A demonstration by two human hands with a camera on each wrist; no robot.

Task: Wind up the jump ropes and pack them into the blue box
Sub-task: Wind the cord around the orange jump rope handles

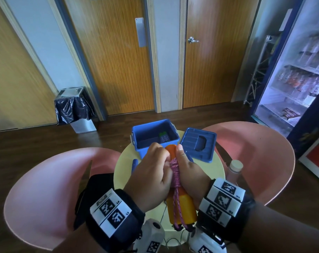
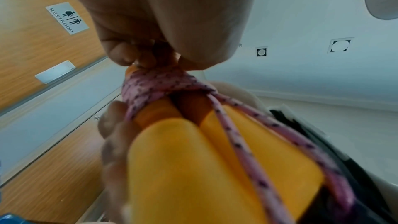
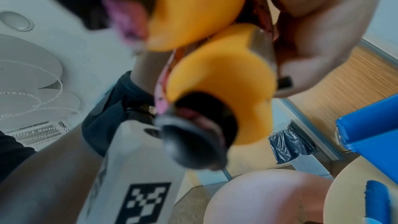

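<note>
Both hands hold a jump rope with two orange-yellow foam handles (image 1: 182,207) side by side and a pink speckled cord (image 1: 174,170) coiled around their upper part. My left hand (image 1: 153,172) pinches the cord at the top of the coil (image 2: 155,83). My right hand (image 1: 189,172) grips the handles (image 3: 217,77) from the right. The bundle hangs above the round table, just in front of the open blue box (image 1: 155,136). Inside the box lies another wound rope with a green handle (image 1: 163,136). A blue handle (image 1: 135,165) lies on the table left of my hands.
The blue lid (image 1: 199,145) rests upside down right of the box on the pale yellow round table (image 1: 217,168). A clear bottle with a beige cap (image 1: 234,170) stands at the table's right edge. Two pink chairs (image 1: 41,189) flank the table. A bin and doors stand behind.
</note>
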